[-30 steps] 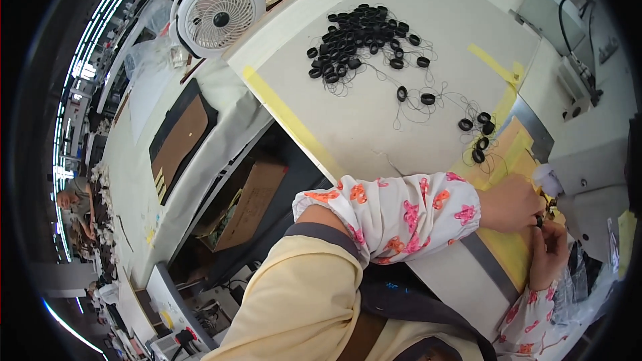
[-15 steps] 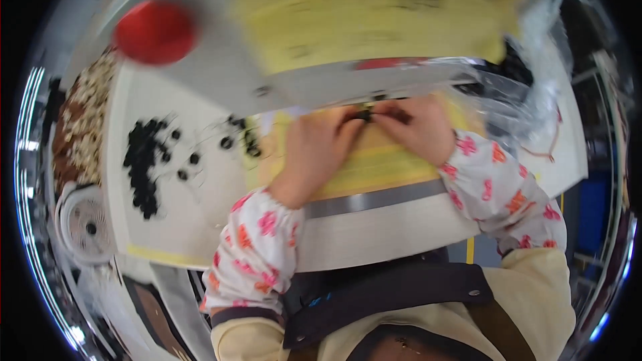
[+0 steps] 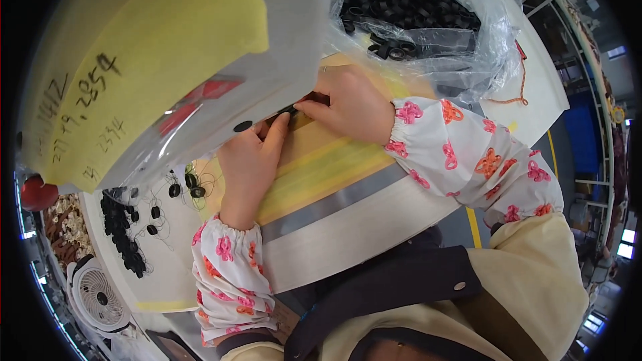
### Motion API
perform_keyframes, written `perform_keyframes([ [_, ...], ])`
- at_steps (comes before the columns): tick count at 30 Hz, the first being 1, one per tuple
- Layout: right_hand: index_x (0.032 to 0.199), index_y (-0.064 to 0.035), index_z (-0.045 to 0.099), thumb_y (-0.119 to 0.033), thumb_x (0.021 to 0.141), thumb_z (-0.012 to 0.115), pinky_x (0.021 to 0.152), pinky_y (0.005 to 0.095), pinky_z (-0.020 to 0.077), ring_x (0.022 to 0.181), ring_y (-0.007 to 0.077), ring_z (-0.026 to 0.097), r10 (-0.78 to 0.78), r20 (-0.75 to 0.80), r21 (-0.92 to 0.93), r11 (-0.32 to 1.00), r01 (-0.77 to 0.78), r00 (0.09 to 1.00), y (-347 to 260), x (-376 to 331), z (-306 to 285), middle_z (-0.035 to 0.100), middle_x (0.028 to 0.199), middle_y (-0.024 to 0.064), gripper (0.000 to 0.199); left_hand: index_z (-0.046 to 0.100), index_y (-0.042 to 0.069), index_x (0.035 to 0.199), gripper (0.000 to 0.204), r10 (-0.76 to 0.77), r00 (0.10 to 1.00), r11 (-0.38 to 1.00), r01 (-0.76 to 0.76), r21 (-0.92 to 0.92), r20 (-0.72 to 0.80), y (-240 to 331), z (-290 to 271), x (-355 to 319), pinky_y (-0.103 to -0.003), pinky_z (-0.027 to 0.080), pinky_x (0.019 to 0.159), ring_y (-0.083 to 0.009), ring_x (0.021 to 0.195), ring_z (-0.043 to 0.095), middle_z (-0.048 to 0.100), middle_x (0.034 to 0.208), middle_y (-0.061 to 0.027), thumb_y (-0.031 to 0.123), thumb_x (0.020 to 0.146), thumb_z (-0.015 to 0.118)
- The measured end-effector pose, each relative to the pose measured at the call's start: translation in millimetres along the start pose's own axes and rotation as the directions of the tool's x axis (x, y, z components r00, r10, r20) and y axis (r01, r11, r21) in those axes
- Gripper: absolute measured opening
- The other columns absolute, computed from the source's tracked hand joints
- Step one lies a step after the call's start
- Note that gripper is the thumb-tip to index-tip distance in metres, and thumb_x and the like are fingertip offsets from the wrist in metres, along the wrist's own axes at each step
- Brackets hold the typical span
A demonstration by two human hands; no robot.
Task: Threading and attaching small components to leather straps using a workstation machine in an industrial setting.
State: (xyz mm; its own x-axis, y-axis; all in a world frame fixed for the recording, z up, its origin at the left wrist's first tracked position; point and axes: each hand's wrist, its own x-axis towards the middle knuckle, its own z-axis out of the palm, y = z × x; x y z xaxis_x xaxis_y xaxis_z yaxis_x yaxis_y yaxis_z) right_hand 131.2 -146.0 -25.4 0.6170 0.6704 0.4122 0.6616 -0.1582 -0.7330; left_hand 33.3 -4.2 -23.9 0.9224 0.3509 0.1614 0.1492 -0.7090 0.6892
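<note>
My left hand (image 3: 251, 164) and my right hand (image 3: 354, 103) meet under the lower edge of a pale machine head (image 3: 287, 33), which has yellow paper stuck on it. Thumbs and fingers of both hands pinch a small black piece (image 3: 291, 109), perhaps a fabric loop; most of it is covered by fingers and machine. Beneath the hands lies a work surface (image 3: 328, 172) covered in yellow and tan tape. To the left of my left hand are several small black rings (image 3: 192, 184) with loose threads, and farther left a heap of black rings (image 3: 124, 234).
A clear plastic bag (image 3: 495, 47) full of black rings (image 3: 408, 0) lies at the far right, near an orange cord (image 3: 515, 100). On the left stand a white fan (image 3: 100, 297) and a red round object (image 3: 38, 194). A grey metal strip (image 3: 334, 207) runs along the near side.
My view has swung right, bringing the bag of black rings more into sight and shifting the machine head left. Both hands still pinch the black piece close together.
</note>
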Motion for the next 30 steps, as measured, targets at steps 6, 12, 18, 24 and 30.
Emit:
perform_keyframes([
  [6,0.071,-0.0012,0.057,-0.008,0.07,0.059,0.054,0.0356,0.0444,0.058,0.03,0.056,-0.012,0.007,-0.043,0.999,0.012,1.0,1,5,-1,0.058,0.063,0.0127,0.007,0.064,0.001,0.077,0.024,-0.135,0.991,0.991,0.135,-0.001,0.014,5,-1,4,-0.023,0.031,0.045,-0.0044,0.047,0.035,0.043,0.048,0.0002,0.025,0.078,0.063],
  [12,0.07,-0.0013,0.055,-0.008,0.071,0.058,0.055,0.0369,0.0446,0.059,0.0309,0.056,-0.053,-0.038,-0.034,0.998,0.052,0.998,5,3,0,0.057,0.062,0.0133,0.007,0.065,0.001,0.085,0.025,-0.064,0.997,0.991,0.059,-0.117,-0.04,-5,6,4,-0.02,0.034,0.05,-0.0025,0.054,0.04,0.05,0.054,0.0025,0.025,0.08,0.062],
  [18,0.071,-0.0012,0.054,-0.008,0.072,0.058,0.056,0.0376,0.0448,0.06,0.0318,0.056,-0.083,-0.011,-0.095,0.992,0.082,0.996,5,3,-1,0.057,0.063,0.0141,0.008,0.065,0.0,0.086,0.027,-0.057,0.998,0.992,0.055,-0.11,-0.011,-1,2,5,-0.02,0.036,0.052,-0.0024,0.056,0.043,0.056,0.059,0.0012,0.026,0.08,0.063],
  [24,0.073,-0.0005,0.053,-0.007,0.073,0.057,0.057,0.0385,0.045,0.062,0.0331,0.056,-0.117,0.003,-0.13,0.985,0.117,0.993,4,4,-1,0.057,0.065,0.0151,0.008,0.065,0.0,0.084,0.027,0.065,0.996,0.991,-0.072,-0.112,-0.064,-9,5,7,-0.021,0.036,0.05,-0.004,0.053,0.043,0.054,0.056,0.0002,0.026,0.08,0.063],
  [30,0.073,-0.0001,0.052,-0.008,0.072,0.057,0.057,0.0402,0.045,0.063,0.0333,0.056,-0.024,0.084,-0.161,0.986,0.037,0.996,1,8,-7,0.058,0.066,0.0154,0.009,0.065,-0.001,0.084,0.028,0.045,0.998,0.995,-0.049,-0.087,-0.046,-8,4,7,-0.022,0.036,0.05,-0.0048,0.052,0.042,0.053,0.054,-0.001,0.027,0.079,0.063],
])
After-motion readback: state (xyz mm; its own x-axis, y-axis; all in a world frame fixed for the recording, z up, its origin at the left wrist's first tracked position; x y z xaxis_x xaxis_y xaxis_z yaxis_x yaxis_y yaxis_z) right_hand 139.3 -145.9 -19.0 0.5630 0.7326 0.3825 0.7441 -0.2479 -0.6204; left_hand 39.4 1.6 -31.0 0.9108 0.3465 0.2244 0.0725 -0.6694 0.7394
